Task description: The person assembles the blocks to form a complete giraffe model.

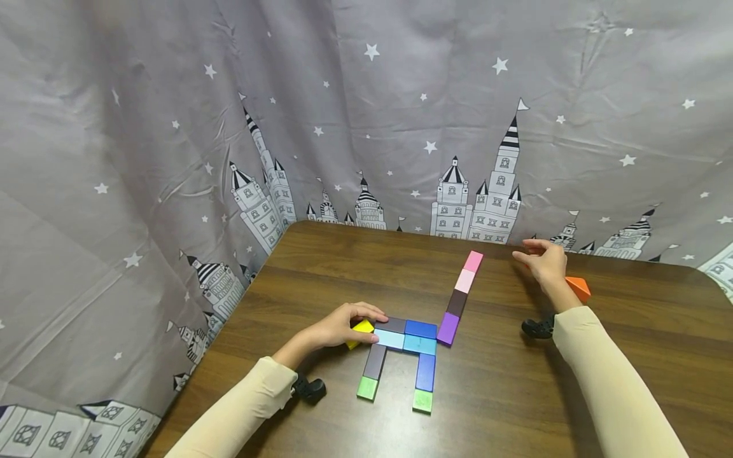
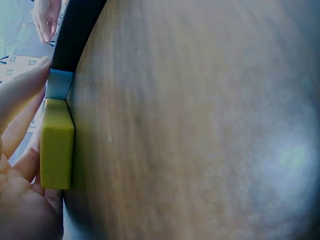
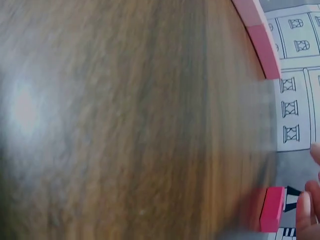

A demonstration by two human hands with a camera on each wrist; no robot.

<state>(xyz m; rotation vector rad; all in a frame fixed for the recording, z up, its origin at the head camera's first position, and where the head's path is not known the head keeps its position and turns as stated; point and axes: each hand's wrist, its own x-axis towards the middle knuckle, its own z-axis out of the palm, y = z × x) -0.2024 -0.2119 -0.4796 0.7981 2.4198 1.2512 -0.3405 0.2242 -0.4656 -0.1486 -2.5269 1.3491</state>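
Left hand (image 1: pixel 343 326), grip curled round a yellow block (image 1: pixel 361 328) at the left end of the flat block figure (image 1: pixel 409 343) on the tabletop (image 1: pixel 515 394); right hand (image 1: pixel 544 261), far right, grip loosely spread and holding nothing, an orange block (image 1: pixel 578 287) just beside it.

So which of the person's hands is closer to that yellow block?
Left. The left hand holds the yellow block against the block figure. The right hand is far across the table, beside an orange block.
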